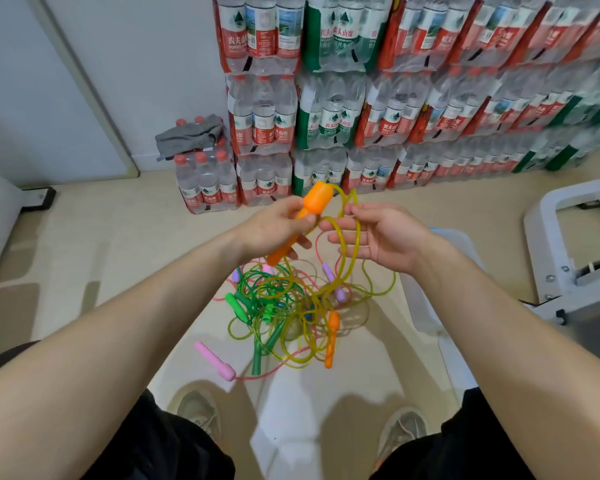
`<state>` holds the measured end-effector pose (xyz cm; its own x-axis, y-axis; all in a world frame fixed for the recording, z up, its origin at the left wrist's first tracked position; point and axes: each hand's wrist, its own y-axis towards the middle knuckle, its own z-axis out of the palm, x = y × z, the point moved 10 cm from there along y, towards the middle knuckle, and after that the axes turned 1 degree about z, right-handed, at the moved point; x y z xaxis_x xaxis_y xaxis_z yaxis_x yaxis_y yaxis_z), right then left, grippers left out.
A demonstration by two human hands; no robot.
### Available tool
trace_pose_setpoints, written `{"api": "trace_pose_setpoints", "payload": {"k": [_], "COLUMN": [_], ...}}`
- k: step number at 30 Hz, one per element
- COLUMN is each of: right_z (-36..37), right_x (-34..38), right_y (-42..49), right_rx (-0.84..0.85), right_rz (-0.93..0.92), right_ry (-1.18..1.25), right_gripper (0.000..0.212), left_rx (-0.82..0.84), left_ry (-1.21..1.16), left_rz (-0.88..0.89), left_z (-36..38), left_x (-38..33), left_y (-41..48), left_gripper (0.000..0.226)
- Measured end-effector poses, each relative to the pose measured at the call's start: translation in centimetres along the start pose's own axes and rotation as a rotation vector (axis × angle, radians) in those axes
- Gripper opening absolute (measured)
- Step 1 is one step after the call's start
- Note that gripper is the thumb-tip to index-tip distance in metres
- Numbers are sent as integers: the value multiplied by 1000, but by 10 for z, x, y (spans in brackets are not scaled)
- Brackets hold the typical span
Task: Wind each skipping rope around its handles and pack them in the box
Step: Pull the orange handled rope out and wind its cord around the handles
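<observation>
Left hand (274, 226) is clamped round the orange handle (314, 200), which is tilted with its fat end up-right at frame centre. Right hand (385, 237) is just beside it, fingers loose, with the yellow rope (353, 237) looping past them. The twin handle (332, 341) lies straight below in the floor tangle.

Left arm: bare forearm, entering from lower left, stretched forward and angled inward
Left hand (278, 230): raised at centre, fingers curled round the narrow shaft of an orange handle (312, 204), thumb on its upper side, the handle's thick end pointing up and away
Right arm: bare forearm, entering from lower right, angled inward
Right hand (385, 237): palm turned toward the left hand, fingers loosely extended and spread, thumb uppermost; a loop of yellow rope (355, 237) lies across the fingers
Both hands: at the same height, fingertips just beside each other
</observation>
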<state>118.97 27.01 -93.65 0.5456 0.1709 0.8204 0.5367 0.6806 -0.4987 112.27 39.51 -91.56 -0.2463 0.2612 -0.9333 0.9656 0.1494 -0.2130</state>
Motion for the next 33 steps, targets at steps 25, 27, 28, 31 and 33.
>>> {"api": "trace_pose_setpoints", "payload": {"k": [25,27,28,31,33], "right_z": [-114,-116,-118,-122,-123], "right_x": [21,26,23,-2,-18], "right_y": [-7,-13,-12,-1,1], "right_rx": [-903,-944,-930,-801,-769], "right_rz": [-56,-44,-15,115,170], "right_ry": [-1151,-1258,-1286,-1295,-1307], "right_gripper": [24,24,24,25,28], "left_rx": [-478,-499,-477,-316,-256], "left_ry": [363,523,523,323,249], "left_rz": [-212,-258,-294,-376,-370], "left_z": [-110,-121,-123,-105,-91], "left_x": [29,30,34,48,44], "left_y": [-2,-6,-7,-10,-10], "left_gripper": [32,34,36,35,30]}}
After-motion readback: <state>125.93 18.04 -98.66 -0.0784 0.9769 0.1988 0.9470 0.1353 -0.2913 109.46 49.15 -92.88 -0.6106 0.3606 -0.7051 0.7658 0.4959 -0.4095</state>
